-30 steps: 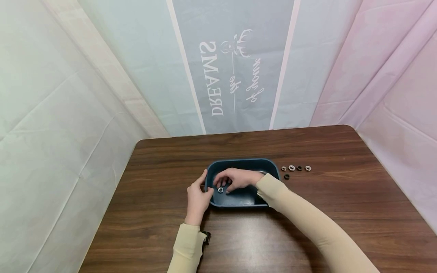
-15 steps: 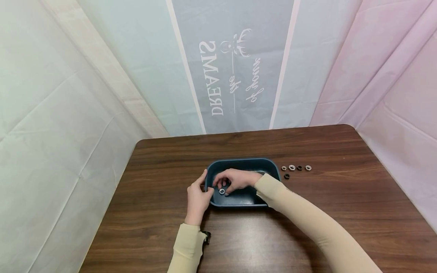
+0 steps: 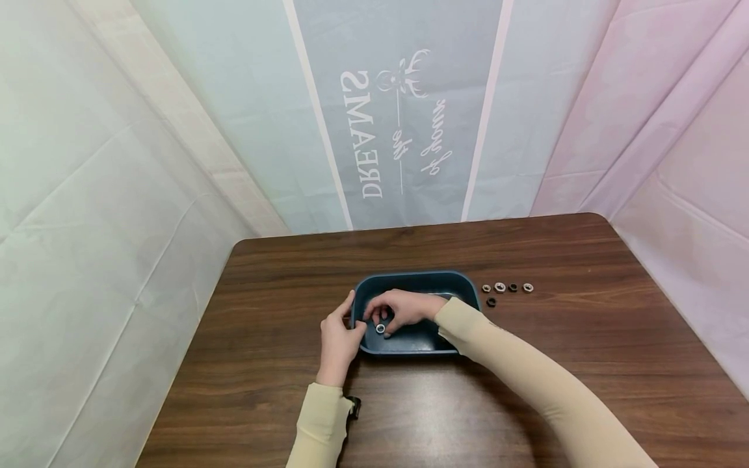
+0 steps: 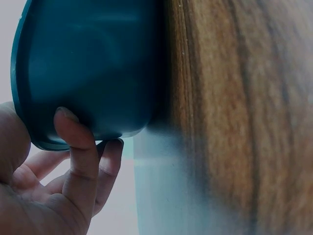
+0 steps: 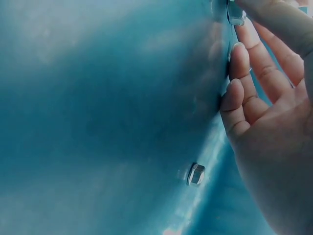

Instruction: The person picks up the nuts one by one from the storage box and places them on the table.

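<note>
A dark blue rectangular tray (image 3: 427, 343) stands on the table. My left hand (image 3: 339, 341) grips its left end, thumb over the rim; in the left wrist view the fingers lie against the outer wall. Inside the tray is my right hand (image 3: 409, 305), with curled fingers. Its thumb and fingertips pinch a silver nut (image 3: 380, 329) low at the tray floor, near the left end. The right wrist view shows this nut (image 5: 236, 13) at the fingertips, partly cut off by the frame. A second hex nut (image 5: 196, 175) sits apart on the tray floor, hidden from the head view.
On the brown wooden table (image 3: 263, 312), right of the tray, lie several loose nuts, among them a silver nut (image 3: 528, 288) and a black nut (image 3: 491, 302). Fabric walls (image 3: 409, 130) enclose the back and sides.
The nut in the tray has shifted slightly right and toward the person. My right thumb has closed in beside it. My left hand and the tray hold still.
</note>
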